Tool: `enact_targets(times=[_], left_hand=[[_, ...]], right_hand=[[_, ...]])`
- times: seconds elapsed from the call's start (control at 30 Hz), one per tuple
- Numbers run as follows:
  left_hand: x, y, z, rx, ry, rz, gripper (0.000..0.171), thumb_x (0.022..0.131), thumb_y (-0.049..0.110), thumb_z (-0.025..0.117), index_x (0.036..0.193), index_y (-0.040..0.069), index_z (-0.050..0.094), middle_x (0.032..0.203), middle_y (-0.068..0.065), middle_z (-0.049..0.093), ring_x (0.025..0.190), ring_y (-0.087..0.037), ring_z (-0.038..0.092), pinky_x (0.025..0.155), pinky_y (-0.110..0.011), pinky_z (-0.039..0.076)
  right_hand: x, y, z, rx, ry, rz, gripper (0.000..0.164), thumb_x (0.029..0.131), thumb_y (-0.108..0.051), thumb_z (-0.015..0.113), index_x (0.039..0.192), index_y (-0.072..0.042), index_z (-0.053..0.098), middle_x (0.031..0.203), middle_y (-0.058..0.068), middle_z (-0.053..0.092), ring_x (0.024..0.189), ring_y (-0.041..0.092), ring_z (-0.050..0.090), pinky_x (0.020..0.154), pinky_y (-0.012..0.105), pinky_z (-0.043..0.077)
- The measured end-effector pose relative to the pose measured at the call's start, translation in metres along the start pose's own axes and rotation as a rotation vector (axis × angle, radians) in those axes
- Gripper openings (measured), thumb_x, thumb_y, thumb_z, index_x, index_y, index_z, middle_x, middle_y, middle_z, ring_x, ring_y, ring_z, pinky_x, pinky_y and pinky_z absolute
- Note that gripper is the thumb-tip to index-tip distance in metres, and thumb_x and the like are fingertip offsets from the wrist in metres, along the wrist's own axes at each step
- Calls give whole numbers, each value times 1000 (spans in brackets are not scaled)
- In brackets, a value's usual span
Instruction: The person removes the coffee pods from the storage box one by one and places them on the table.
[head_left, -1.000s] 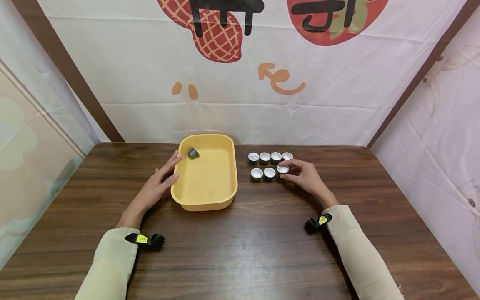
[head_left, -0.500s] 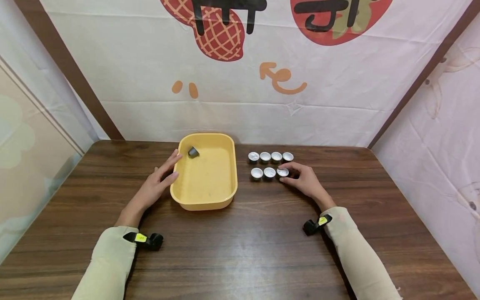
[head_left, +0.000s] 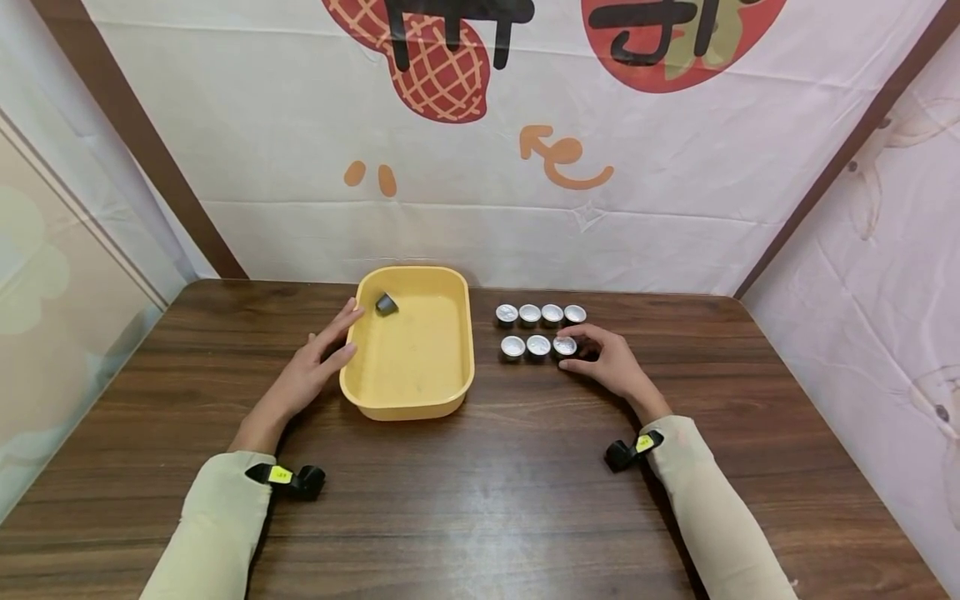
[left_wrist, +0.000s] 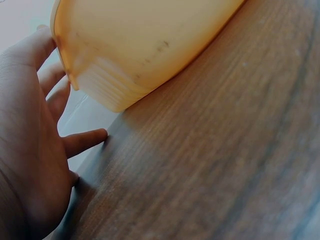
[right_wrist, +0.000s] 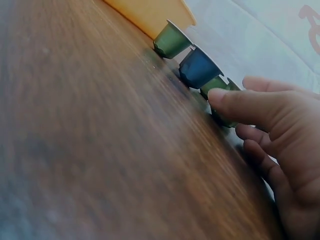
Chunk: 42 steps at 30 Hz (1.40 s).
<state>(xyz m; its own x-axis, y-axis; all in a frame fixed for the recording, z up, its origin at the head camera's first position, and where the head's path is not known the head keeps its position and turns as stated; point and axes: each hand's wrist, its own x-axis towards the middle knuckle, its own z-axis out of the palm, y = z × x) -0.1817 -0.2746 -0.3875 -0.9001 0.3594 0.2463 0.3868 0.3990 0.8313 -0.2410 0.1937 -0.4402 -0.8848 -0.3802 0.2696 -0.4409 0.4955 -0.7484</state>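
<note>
My left hand (head_left: 318, 358) is at the left side of a yellow plastic tub (head_left: 407, 411), its fingers spread and fingertips at the rim. Inside the tub, one dark coffee capsule (head_left: 386, 305) lies tipped over. My right hand (head_left: 611, 358) has thumb and index finger around a foil-topped coffee capsule (head_left: 565, 347), the rightmost of the front row. Left of it stand two more capsules, foil up. In the right wrist view, the thumb partly hides a green capsule (right_wrist: 223, 119); beyond are a blue capsule (right_wrist: 199, 69) and another green capsule (right_wrist: 170, 41).
A back row of several foil-topped capsules (head_left: 529, 314) stands behind the front row. The dark wooden table (head_left: 465, 500) ends at a printed cloth backdrop (head_left: 450, 233). Black cameras are strapped on both wrists.
My right hand has lowered its capsule slightly, toward me, into line with the two front-row capsules; the thumb has moved slightly away from the index finger. My left hand stays at the tub.
</note>
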Motion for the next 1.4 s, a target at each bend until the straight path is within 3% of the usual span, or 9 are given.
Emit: enact_targets(times=[0.13, 0.23, 0.4, 0.67, 0.97, 1.17, 1.4], left_hand=[[0, 4, 0, 11, 1, -10, 51, 102, 15, 47, 149, 4, 31, 158, -14, 12, 142, -40, 7, 101, -70, -11], [0, 4, 1, 17, 7, -24, 51, 101, 13, 48, 149, 3, 32, 158, -14, 12, 143, -39, 7, 102, -69, -10], [0, 3, 1, 14, 13, -29, 51, 101, 12, 48, 148, 2, 32, 158, -15, 13, 142, -41, 8, 102, -69, -10], [0, 3, 1, 10, 11, -17, 51, 101, 12, 48, 148, 2, 32, 157, -16, 12, 142, -43, 7, 102, -69, -10], [1, 7, 0, 16, 10, 0, 51, 101, 13, 47, 148, 2, 32, 158, -16, 13, 142, -42, 8, 101, -70, -10], [2, 8, 0, 12, 6, -8, 50, 101, 12, 47, 148, 2, 32, 158, -15, 13, 142, -41, 8, 102, -69, -10], [0, 6, 0, 15, 7, -22, 50, 101, 11, 47, 148, 4, 33, 158, -15, 13, 142, -41, 8, 103, -68, -10]], right_hand=[[0, -3, -3, 17, -3, -31, 45, 79, -21, 81, 121, -20, 65, 110, -2, 64, 87, 20, 60, 72, 38, 49], [-1, -21, -10, 24, -8, -54, 44, 79, -12, 80, 120, -8, 65, 107, 8, 65, 83, 27, 60, 68, 40, 49], [-1, -45, -19, 36, -9, -94, 40, 79, 0, 77, 116, 4, 63, 110, 20, 64, 92, 38, 60, 73, 51, 49], [0, -52, -23, 87, 10, -106, 36, 81, 3, 73, 115, 3, 64, 114, 24, 61, 98, 44, 58, 79, 56, 48], [6, -67, -23, 78, 27, -155, 32, 83, 1, 72, 114, -1, 65, 108, 15, 63, 93, 41, 60, 74, 42, 52], [16, -80, -15, 94, 9, -260, 36, 80, 6, 73, 114, 8, 62, 102, 15, 63, 86, 40, 58, 72, 49, 50], [40, -105, -4, 70, -30, -402, 38, 79, 7, 74, 115, 5, 63, 110, 20, 63, 87, 24, 61, 66, 48, 51]])
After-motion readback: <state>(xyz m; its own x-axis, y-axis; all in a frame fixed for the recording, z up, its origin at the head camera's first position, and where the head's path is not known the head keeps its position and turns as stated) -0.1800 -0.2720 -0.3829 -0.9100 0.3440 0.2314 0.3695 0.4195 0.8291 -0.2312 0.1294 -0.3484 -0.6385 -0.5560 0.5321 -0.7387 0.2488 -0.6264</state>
